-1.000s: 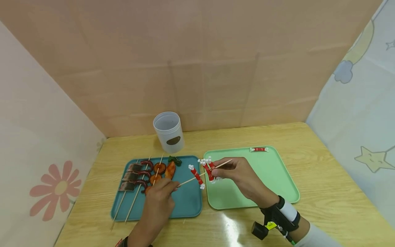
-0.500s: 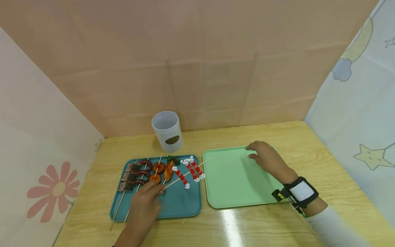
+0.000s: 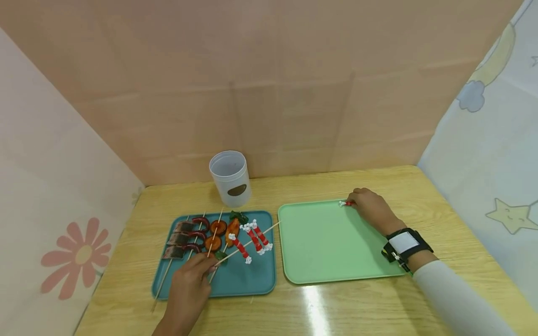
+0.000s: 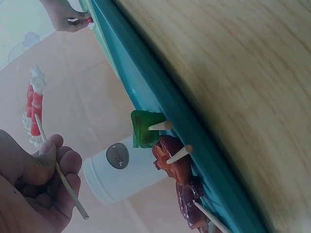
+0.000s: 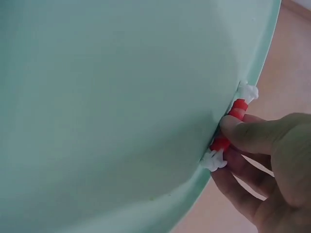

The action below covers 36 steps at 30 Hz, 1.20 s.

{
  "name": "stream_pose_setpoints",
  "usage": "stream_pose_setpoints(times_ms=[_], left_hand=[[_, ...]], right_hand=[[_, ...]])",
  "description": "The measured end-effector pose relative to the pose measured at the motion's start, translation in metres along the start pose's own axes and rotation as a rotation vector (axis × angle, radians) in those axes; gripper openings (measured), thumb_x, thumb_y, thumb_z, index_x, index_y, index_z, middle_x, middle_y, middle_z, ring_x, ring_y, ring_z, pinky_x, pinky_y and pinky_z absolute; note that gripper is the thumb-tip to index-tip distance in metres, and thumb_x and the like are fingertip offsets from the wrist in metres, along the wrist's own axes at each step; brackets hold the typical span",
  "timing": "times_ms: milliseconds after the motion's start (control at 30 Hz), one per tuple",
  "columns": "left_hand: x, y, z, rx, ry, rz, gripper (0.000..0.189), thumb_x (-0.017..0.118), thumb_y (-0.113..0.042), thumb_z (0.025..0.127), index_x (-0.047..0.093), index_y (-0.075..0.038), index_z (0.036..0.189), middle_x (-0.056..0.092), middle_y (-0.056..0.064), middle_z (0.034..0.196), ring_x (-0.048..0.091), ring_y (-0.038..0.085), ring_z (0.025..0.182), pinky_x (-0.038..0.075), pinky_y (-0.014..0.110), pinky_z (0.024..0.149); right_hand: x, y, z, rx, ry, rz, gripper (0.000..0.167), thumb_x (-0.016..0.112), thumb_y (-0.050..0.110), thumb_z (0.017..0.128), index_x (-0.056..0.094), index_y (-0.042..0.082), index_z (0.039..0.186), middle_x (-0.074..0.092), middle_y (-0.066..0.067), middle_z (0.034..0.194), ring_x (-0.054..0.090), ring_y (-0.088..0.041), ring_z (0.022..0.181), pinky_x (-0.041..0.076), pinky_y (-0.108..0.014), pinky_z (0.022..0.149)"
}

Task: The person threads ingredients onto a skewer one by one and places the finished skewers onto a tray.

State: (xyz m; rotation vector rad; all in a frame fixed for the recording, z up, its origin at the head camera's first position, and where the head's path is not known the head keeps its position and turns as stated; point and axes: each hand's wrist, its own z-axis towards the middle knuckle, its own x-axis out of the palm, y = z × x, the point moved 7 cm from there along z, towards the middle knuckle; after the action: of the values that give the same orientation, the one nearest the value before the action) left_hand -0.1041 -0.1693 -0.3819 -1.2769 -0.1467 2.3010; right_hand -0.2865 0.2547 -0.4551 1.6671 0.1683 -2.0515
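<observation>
In the head view my left hand (image 3: 189, 284) holds a bamboo skewer (image 3: 273, 227) over the teal tray (image 3: 252, 284). Threaded on it are three red pieces (image 3: 240, 248) with frilly white ends. The left wrist view shows the skewer's bare end (image 4: 73, 194) poking out past the curled fingers. At the back edge of the light green tray (image 3: 319, 247), my right hand (image 3: 371, 212) pinches a single red piece (image 5: 238, 109) of the same kind between thumb and fingers. The piece lies against the tray's raised rim in the right wrist view, its middle partly covered by the thumb.
Loaded skewers lie on the teal tray: dark-skinned chunks (image 3: 178, 239), curled purplish pieces (image 3: 201, 224), round orange slices (image 3: 217, 227), and an orange piece (image 3: 232, 228) with green ones (image 3: 238, 216). Behind that tray stands a white cup (image 3: 230, 186). A brown-papered wall (image 3: 294, 93) closes the back.
The right hand has left the skewer and moved right to the loose red piece, which it now pinches. The left hand has carried the skewer left and down over the teal tray.
</observation>
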Motion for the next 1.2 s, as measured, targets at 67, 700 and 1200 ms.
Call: stream_pose_setpoints(times_ms=[67, 700, 1200], left_hand=[[0.0, 0.0, 0.0, 0.001, -0.005, -0.001, 0.031, 0.078, 0.025, 0.068, 0.08, -0.003, 0.08, 0.068, 0.001, 0.078, 0.069, 0.015, 0.069, 0.056, 0.023, 0.055], [-0.004, -0.017, 0.016, 0.06, -0.06, -0.07, 0.037, 0.072, 0.03, 0.069, 0.081, -0.001, 0.087, 0.064, 0.001, 0.077, 0.064, 0.013, 0.068, 0.054, 0.021, 0.056], [-0.007, -0.021, 0.017, 0.075, -0.056, -0.05, 0.04, 0.071, 0.032, 0.068, 0.08, -0.003, 0.085, 0.063, -0.001, 0.077, 0.063, 0.012, 0.068, 0.053, 0.022, 0.056]], right_hand=[[-0.001, 0.0, 0.0, 0.01, -0.006, -0.001, 0.008, 0.074, 0.002, 0.091, 0.077, 0.004, 0.098, 0.071, -0.011, 0.095, 0.068, -0.032, 0.092, 0.06, -0.046, 0.075], [-0.058, 0.163, 0.007, 0.109, 0.211, 1.248, 0.034, 0.067, 0.019, 0.101, 0.065, 0.001, 0.129, 0.073, -0.004, 0.115, 0.07, -0.015, 0.101, 0.058, -0.027, 0.095], [-0.055, 0.165, 0.005, 0.13, 0.17, 1.292, 0.036, 0.069, 0.017, 0.1, 0.063, -0.003, 0.129, 0.073, 0.005, 0.111, 0.07, -0.013, 0.098, 0.059, -0.027, 0.093]])
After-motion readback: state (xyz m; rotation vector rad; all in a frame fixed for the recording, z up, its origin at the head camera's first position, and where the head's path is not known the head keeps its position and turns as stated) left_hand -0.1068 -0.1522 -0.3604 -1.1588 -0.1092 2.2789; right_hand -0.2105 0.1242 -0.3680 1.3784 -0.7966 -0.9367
